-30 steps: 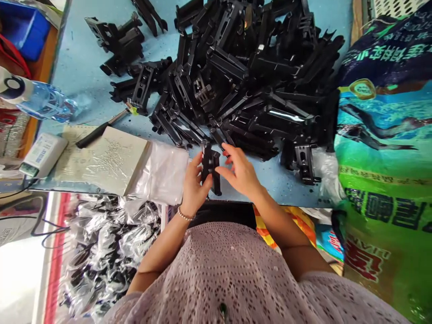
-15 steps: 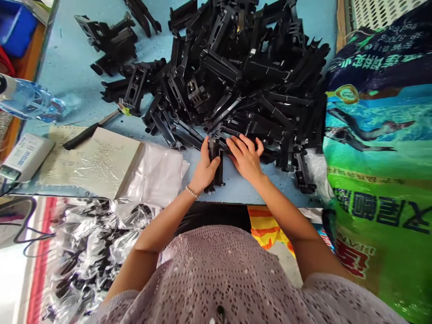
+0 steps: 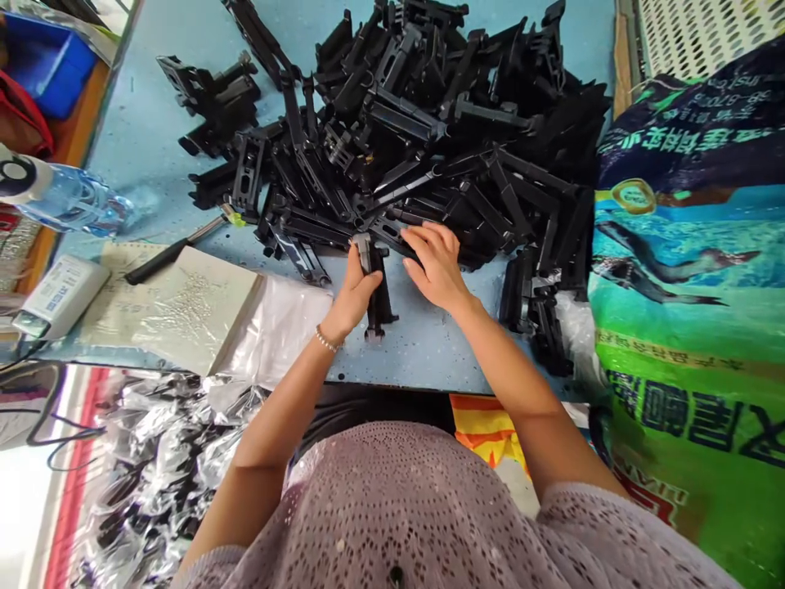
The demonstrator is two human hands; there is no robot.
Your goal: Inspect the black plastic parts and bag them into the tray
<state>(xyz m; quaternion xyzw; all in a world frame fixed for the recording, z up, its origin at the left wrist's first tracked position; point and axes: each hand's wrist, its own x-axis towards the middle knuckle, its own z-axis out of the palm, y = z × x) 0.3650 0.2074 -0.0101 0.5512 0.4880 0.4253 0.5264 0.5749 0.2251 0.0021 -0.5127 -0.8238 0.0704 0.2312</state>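
Black part (image 3: 375, 304) is pinched by the left hand (image 3: 351, 296); right hand (image 3: 438, 268), apart at two o'clock, reaches the pile (image 3: 398, 119): lift singly to avoid snags.

The tabletop (image 3: 423, 343) is pale blue with dark specks, the bin (image 3: 46, 61) blue, and the bag's (image 3: 687, 327) lower part mostly green, its blurred small lettering perhaps yellowish.

A water bottle (image 3: 70, 196) lies on the blue counter (image 3: 147, 123), near a white box (image 3: 61, 296), and a big green bag (image 3: 693, 327) is at the right.
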